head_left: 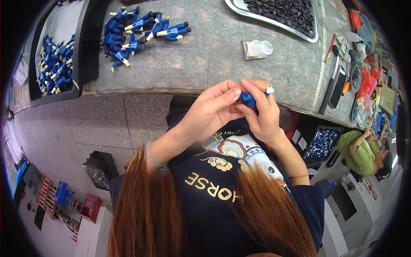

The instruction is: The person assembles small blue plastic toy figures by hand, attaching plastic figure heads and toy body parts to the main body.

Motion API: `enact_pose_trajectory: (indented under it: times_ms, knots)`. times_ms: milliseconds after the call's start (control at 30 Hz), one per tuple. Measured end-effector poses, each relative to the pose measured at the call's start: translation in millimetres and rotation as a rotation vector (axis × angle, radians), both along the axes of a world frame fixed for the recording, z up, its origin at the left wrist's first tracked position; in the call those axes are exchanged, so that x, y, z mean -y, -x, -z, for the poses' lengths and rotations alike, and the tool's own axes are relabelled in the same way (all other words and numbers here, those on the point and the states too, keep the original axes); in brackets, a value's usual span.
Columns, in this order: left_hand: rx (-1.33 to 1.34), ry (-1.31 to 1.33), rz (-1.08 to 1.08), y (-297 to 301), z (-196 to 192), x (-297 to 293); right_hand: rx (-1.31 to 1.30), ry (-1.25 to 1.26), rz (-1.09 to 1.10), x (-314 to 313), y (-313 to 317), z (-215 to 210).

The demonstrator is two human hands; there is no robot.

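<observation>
Just off the front edge of the table, both my hands meet around one small blue doll figure [247,101] with a pale hand [269,90] sticking out. My left hand [216,105] pinches at its left side, thumb and fingers pressed together near the blue body. On the other side, my right hand [263,111] has its fingers wrapped round the figure. Much of the figure is hidden by my fingers. Further up at the left lies a loose group of similar headless blue figures [173,31] with dark feet and pale hands.
At far left a black tray [80,47] holds many blue and pale parts. A metal tray [314,36] of black pieces stands at the back, near a small clear cup [262,48]. Tools, including a brush [338,51], lie at right. A person in green [361,150] sits beyond.
</observation>
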State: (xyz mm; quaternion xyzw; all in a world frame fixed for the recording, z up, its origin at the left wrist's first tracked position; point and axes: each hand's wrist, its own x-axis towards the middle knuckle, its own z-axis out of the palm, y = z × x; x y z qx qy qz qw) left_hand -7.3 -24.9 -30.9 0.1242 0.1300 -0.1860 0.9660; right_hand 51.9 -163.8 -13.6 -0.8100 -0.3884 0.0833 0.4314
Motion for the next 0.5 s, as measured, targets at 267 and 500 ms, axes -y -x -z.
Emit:
enact_pose_trajectory:
  times_ms: [267,500]
  knots:
    - [0.214,-0.499,-0.079,-3.2,-13.0,-0.6,-0.323,-0.197,0.055,3.8,2.6,0.2]
    - [0.354,-0.91,-0.102,-2.3,-8.6,-8.2,-0.407,-0.165,0.041,10.1,0.6,-4.8]
